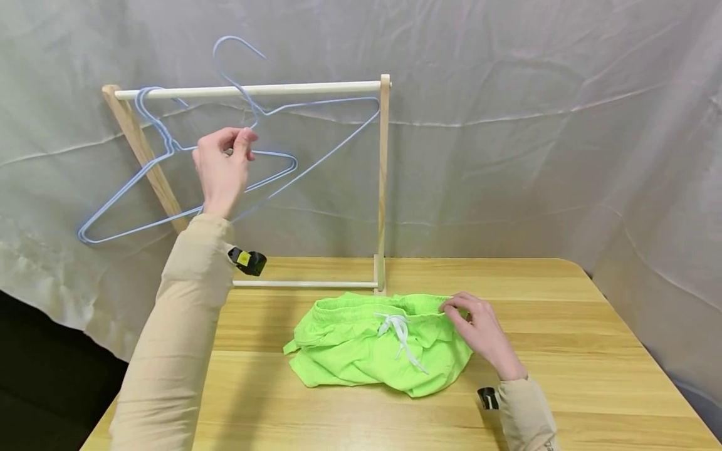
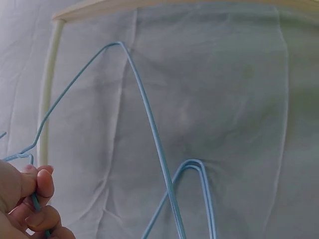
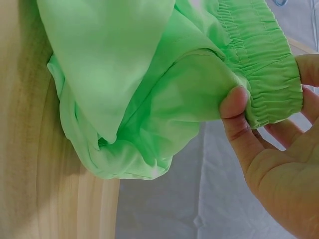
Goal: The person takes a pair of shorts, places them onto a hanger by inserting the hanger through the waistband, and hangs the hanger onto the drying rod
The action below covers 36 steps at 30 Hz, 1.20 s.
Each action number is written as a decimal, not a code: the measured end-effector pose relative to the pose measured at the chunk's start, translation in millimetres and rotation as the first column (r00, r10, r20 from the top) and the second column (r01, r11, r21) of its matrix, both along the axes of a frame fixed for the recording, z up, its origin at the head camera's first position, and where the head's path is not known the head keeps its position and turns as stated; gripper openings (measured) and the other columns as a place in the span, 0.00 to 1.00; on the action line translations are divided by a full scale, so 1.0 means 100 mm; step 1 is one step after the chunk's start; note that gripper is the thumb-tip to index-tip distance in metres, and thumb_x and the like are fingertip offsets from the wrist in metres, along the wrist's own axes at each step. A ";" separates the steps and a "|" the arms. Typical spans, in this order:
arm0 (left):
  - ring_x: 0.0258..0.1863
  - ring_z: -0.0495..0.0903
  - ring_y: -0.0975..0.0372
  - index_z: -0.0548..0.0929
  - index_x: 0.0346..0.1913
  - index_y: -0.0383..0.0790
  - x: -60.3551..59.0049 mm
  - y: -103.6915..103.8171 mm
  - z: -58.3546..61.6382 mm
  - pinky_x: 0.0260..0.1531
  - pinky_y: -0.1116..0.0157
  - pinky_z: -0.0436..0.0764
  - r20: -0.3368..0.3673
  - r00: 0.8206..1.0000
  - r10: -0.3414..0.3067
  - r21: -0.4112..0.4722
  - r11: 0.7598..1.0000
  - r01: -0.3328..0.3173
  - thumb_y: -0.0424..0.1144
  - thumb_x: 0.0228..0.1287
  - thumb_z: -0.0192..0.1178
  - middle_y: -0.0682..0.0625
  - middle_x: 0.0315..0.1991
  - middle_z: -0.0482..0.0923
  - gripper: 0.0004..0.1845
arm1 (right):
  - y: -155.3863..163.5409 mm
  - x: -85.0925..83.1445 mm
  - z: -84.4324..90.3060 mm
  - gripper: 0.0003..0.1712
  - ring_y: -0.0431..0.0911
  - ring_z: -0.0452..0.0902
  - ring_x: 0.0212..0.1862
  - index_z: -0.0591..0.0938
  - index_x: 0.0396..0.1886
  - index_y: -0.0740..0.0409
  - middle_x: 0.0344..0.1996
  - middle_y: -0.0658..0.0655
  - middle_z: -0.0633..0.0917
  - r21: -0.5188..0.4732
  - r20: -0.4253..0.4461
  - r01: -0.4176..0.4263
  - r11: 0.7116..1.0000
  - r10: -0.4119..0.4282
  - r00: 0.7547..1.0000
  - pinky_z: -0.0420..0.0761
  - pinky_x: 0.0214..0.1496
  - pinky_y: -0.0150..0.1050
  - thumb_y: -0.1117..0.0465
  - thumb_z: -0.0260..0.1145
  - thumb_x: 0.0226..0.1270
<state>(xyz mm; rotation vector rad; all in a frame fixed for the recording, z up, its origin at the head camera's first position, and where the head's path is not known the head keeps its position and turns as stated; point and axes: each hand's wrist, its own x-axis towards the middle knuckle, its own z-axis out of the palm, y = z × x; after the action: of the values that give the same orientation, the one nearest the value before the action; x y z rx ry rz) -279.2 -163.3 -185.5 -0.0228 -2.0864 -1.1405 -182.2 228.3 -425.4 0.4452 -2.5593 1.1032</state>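
My left hand is raised in front of the rack and pinches a blue wire hanger just below its hook. That hanger is tilted, its hook rising above the rack's top bar. In the left wrist view, thumb and fingers curl round the hanger's wire. Bright green shorts with a white drawstring lie bunched on the table. At the right end of their elastic waistband, my right hand grips the edge between thumb and fingers.
A wooden rack with a white top bar stands at the back of the table. Other blue hangers hang at the bar's left end. Grey cloth covers the wall behind.
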 end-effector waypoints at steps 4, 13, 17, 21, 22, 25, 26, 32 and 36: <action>0.30 0.69 0.81 0.90 0.44 0.38 0.06 -0.02 0.02 0.61 0.68 0.61 -0.035 0.999 0.018 0.030 0.999 -0.017 0.44 0.74 0.59 0.77 0.13 0.68 0.14 | 0.00 0.00 0.01 0.10 0.35 0.75 0.35 0.88 0.37 0.57 0.39 0.56 0.89 0.005 0.002 0.003 1.000 -0.003 1.000 0.75 0.33 0.28 0.66 0.61 0.71; 0.22 0.68 0.76 0.91 0.42 0.46 0.20 0.01 -0.05 0.41 0.73 0.64 -0.076 0.992 0.103 0.099 0.991 -0.095 0.53 0.71 0.61 0.76 0.14 0.68 0.16 | 0.01 0.00 0.00 0.09 0.35 0.75 0.35 0.88 0.37 0.58 0.39 0.56 0.88 0.015 0.004 0.003 1.000 -0.003 1.000 0.75 0.33 0.28 0.66 0.61 0.71; 0.29 0.71 0.78 0.92 0.41 0.52 0.31 0.06 -0.10 0.35 0.71 0.62 -0.065 0.983 0.171 0.130 0.978 -0.161 0.60 0.70 0.59 0.76 0.18 0.70 0.19 | 0.03 0.00 0.00 0.10 0.37 0.77 0.37 0.88 0.38 0.58 0.39 0.56 0.88 0.015 0.011 0.010 1.000 -0.010 1.000 0.75 0.34 0.28 0.65 0.61 0.71; 0.30 0.72 0.79 0.92 0.39 0.53 0.45 0.12 -0.18 0.32 0.71 0.62 -0.088 0.974 0.208 0.151 0.969 -0.193 0.64 0.68 0.58 0.68 0.27 0.82 0.21 | 0.05 0.00 -0.02 0.10 0.38 0.78 0.37 0.88 0.38 0.58 0.39 0.56 0.88 0.015 0.010 0.012 1.000 -0.012 1.000 0.76 0.34 0.28 0.66 0.61 0.71; 0.30 0.73 0.80 0.92 0.38 0.53 0.49 0.13 -0.21 0.32 0.71 0.62 -0.089 0.972 0.218 0.156 0.967 -0.203 0.65 0.68 0.57 0.66 0.30 0.86 0.22 | 0.05 0.01 -0.02 0.10 0.38 0.78 0.37 0.88 0.38 0.58 0.39 0.56 0.88 0.015 0.009 0.011 1.000 -0.011 1.000 0.76 0.34 0.28 0.66 0.61 0.71; 0.27 0.73 0.77 0.92 0.36 0.55 0.60 0.16 -0.29 0.36 0.70 0.64 -0.077 0.970 0.230 0.208 0.955 -0.210 0.68 0.65 0.58 0.61 0.38 0.90 0.23 | 0.05 0.02 -0.03 0.10 0.37 0.77 0.37 0.88 0.38 0.58 0.39 0.56 0.88 0.007 0.009 0.009 1.000 -0.009 1.000 0.76 0.34 0.29 0.66 0.61 0.72; 0.26 0.73 0.76 0.92 0.36 0.55 0.64 0.16 -0.32 0.37 0.70 0.66 -0.075 0.968 0.238 0.234 0.948 -0.215 0.68 0.64 0.58 0.61 0.39 0.90 0.24 | 0.05 0.02 -0.03 0.10 0.37 0.77 0.37 0.88 0.38 0.58 0.39 0.56 0.88 0.004 0.010 0.010 1.000 -0.010 1.000 0.77 0.34 0.29 0.66 0.61 0.72; 0.26 0.78 0.75 0.92 0.33 0.50 0.83 0.19 -0.59 0.43 0.69 0.70 -0.118 0.954 0.274 0.360 0.908 -0.216 0.68 0.59 0.64 0.78 0.24 0.81 0.25 | 0.05 0.03 -0.04 0.09 0.37 0.77 0.38 0.88 0.39 0.58 0.40 0.56 0.88 -0.012 0.012 0.021 1.000 -0.021 1.000 0.76 0.35 0.28 0.66 0.61 0.71; 0.18 0.73 0.75 0.91 0.34 0.39 0.93 0.22 -0.83 0.32 0.74 0.70 -0.186 0.951 0.249 0.388 0.907 -0.161 0.57 0.61 0.69 0.77 0.20 0.78 0.22 | 0.05 0.03 -0.04 0.08 0.36 0.72 0.34 0.87 0.39 0.59 0.40 0.58 0.86 -0.019 0.011 0.031 0.999 -0.030 0.999 0.73 0.31 0.28 0.66 0.62 0.71</action>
<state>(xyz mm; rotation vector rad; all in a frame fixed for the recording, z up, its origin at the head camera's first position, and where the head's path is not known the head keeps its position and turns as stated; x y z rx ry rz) -186.5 -141.0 -268.1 0.2310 -1.6016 -1.3127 -179.1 233.2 -429.2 0.3954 -2.5544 1.1209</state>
